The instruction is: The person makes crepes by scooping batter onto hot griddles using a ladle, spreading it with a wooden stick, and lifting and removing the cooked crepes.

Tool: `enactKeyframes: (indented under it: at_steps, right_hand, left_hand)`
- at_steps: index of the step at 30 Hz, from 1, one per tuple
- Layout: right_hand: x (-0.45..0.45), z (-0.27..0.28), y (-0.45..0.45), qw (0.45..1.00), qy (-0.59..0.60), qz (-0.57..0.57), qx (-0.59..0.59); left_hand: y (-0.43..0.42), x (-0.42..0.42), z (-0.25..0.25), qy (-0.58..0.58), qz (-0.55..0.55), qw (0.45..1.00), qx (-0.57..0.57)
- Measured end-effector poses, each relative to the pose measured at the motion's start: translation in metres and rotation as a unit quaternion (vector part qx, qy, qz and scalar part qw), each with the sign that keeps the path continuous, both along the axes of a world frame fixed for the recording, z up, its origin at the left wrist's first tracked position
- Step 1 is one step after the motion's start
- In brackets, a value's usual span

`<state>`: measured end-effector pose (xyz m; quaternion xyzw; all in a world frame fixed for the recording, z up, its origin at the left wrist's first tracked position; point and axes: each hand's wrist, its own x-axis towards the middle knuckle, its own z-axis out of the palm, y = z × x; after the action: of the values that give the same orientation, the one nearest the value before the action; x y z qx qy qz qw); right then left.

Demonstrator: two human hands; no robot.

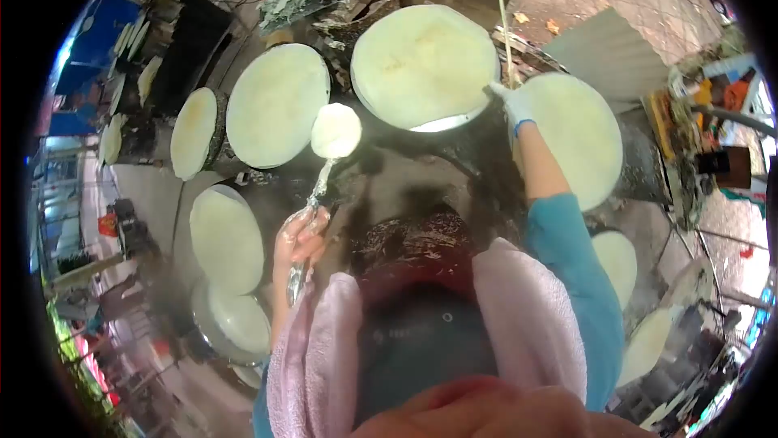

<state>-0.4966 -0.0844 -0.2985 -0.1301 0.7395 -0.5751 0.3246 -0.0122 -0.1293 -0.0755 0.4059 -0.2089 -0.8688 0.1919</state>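
My left hand [298, 239] is bare and wrapped round the batter-smeared handle of a ladle [322, 183]. The ladle's round bowl [336, 131], full of pale batter, is between two large griddles. My right hand [513, 103] wears a white glove with a blue cuff. Its fingers close at the lower end of a thin wooden stick [506, 29], which points away from me. That hand is at the edge of the far round pancake [425, 65] and beside the right pancake [571, 142]. A left pancake [278, 106] covers the griddle beyond the ladle.
More round pancakes lie around me: a narrow-looking one [194, 134], one on the near left [227, 239] and one on the near right [614, 264]. A bowl [235, 324] with pale contents stands at the lower left. A corrugated sheet [608, 53] leans at the far right.
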Motion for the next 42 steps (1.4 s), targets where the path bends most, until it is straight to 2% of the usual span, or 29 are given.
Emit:
enactKeyframes:
  at_steps: [5,8,11,14,16,17,18,19,20,21,22,23,24,26,29,31,33,35,36,39,40,42]
  right_hand:
    - [-0.041,-0.021,-0.064,0.987,0.149,0.049,0.033]
    - [-0.038,0.001,-0.082,0.950,0.256,0.040,0.175]
    - [-0.022,0.044,-0.094,0.966,0.232,0.008,0.116]
    - [0.002,0.104,-0.095,0.969,0.233,-0.007,0.084]
    - [0.006,0.100,-0.091,0.988,0.145,-0.033,-0.035]
    - [0.010,0.114,-0.087,0.988,0.107,-0.053,-0.096]
    - [0.017,0.128,-0.074,0.986,0.098,-0.078,-0.107]
    - [0.028,0.157,-0.058,0.982,0.155,-0.090,-0.064]
    - [0.031,0.173,-0.039,0.973,0.209,-0.094,-0.002]
    - [0.040,0.191,-0.016,0.976,0.181,-0.124,-0.014]
    - [0.049,0.210,0.011,0.967,0.205,-0.152,0.020]
    - [0.052,0.214,0.040,0.960,0.197,-0.198,-0.024]
    - [0.048,0.219,0.083,0.954,0.224,-0.201,0.017]
    - [0.047,0.242,0.160,0.924,0.282,-0.220,0.136]
    - [0.044,0.264,0.298,0.910,0.230,-0.301,0.170]
    - [0.034,0.271,0.406,0.886,0.255,-0.314,0.227]
    - [0.048,0.312,0.489,0.803,0.259,-0.303,0.443]
    - [0.041,0.332,0.588,0.772,0.317,-0.307,0.458]
    - [0.048,0.344,0.637,0.739,0.341,-0.296,0.500]
    - [0.042,0.399,0.711,0.639,0.369,-0.259,0.624]
    - [0.037,0.405,0.729,0.589,0.386,-0.254,0.663]
    - [0.034,0.402,0.747,0.558,0.377,-0.233,0.702]
  left_hand:
    - [-0.012,-0.026,0.018,0.005,0.065,0.997,-0.036]
    - [-0.032,-0.037,0.027,-0.010,0.088,0.995,-0.036]
    - [-0.065,-0.043,0.026,0.028,0.052,0.997,-0.055]
    - [-0.105,-0.051,0.029,-0.005,0.032,0.997,-0.072]
    - [-0.131,-0.055,0.025,-0.012,0.014,0.997,-0.074]
    - [-0.150,-0.057,0.021,0.037,-0.048,0.995,-0.078]
    - [-0.169,-0.056,0.015,0.037,-0.065,0.993,-0.086]
    - [-0.186,-0.056,0.007,0.043,-0.095,0.991,-0.089]
    - [-0.205,-0.059,-0.005,-0.023,-0.062,0.995,-0.073]
    - [-0.224,-0.062,-0.017,-0.090,-0.039,0.993,-0.059]
    - [-0.241,-0.066,-0.020,-0.061,-0.111,0.986,-0.112]
    - [-0.255,-0.075,-0.026,-0.053,-0.143,0.980,-0.127]
    - [-0.264,-0.092,-0.035,-0.045,-0.164,0.977,-0.125]
    - [-0.273,-0.121,-0.048,-0.037,-0.188,0.974,-0.124]
    - [-0.272,-0.162,-0.061,-0.018,-0.211,0.970,-0.120]
    - [-0.264,-0.191,-0.067,0.005,-0.221,0.969,-0.109]
    - [-0.248,-0.213,-0.072,0.050,-0.219,0.970,-0.090]
    - [-0.235,-0.239,-0.076,0.088,-0.215,0.970,-0.073]
    - [-0.225,-0.246,-0.078,0.112,-0.211,0.969,-0.057]
    - [-0.192,-0.274,-0.074,0.182,-0.201,0.963,0.017]
    - [-0.178,-0.280,-0.074,0.219,-0.208,0.950,0.073]
    - [-0.158,-0.292,-0.073,0.302,-0.252,0.905,0.163]
